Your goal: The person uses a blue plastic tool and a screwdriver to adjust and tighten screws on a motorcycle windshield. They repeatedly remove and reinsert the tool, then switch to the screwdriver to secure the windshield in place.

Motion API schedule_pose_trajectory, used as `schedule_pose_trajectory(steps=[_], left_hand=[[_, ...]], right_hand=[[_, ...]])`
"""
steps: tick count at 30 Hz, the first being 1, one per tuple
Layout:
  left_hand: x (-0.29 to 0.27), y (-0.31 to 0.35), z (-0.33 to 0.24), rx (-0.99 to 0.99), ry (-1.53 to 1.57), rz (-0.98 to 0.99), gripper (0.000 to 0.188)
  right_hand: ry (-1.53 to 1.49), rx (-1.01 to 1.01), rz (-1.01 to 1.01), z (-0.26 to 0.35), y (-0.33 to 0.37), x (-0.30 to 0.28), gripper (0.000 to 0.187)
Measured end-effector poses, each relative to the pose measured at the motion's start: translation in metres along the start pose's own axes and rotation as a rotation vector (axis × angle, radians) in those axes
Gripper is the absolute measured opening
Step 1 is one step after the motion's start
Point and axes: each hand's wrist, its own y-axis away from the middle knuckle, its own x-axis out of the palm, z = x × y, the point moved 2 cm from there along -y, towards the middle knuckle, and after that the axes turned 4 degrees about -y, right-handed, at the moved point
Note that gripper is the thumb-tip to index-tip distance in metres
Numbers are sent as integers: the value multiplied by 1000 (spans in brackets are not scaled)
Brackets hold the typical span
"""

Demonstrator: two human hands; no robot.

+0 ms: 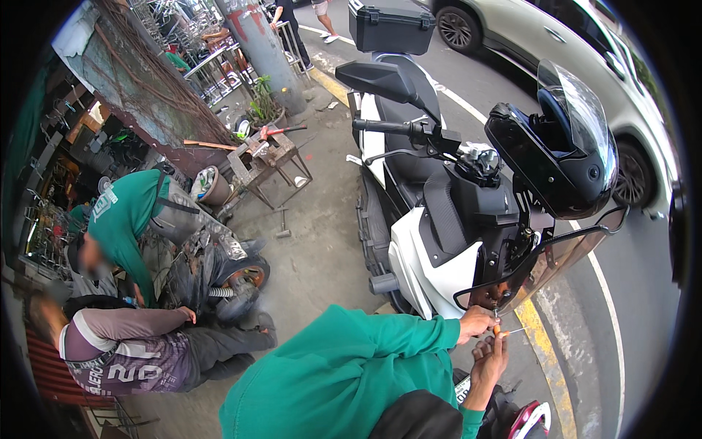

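Both my hands meet at the front of a white and black scooter (424, 252), low beside its tinted windshield (559, 267). My left hand (477, 324), in a green sleeve, is closed in a pinch against the front edge; a small metallic piece shows at its fingertips, too small to name. Just below, my right hand (488, 360) has its fingers raised and pinched on the orange handle of a screwdriver (501, 331). Its thin shaft points right, away from the panel. A black full-face helmet (548, 164) with a raised clear visor rests over the scooter's front, by the handlebar.
At left, a person in green (131, 212) bends over a stripped motorbike (219, 282); another in a purple-grey jersey (131, 351) is beside them. A metal stand (267, 164) carries a red-handled hammer (281, 130). A silver car (541, 44) stands on the road; a red vehicle part (528, 421) lies below my hands.
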Motion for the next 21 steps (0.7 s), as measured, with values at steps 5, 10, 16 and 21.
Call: schedule_pose_trajectory(steps=[5, 10, 16, 21], left_hand=[[-3, 10, -8, -80, 153, 70, 23], [0, 17, -12, -8, 148, 11, 22], [4, 8, -4, 33, 83, -94, 25], [7, 2, 4, 78, 105, -90, 26]], right_hand=[[695, -639, -27, 8, -10, 11, 24], [1043, -932, 52, 22, -1, 14, 31], [202, -352, 79, 23, 11, 8, 36], [205, -6, 14, 16, 2, -5, 34]])
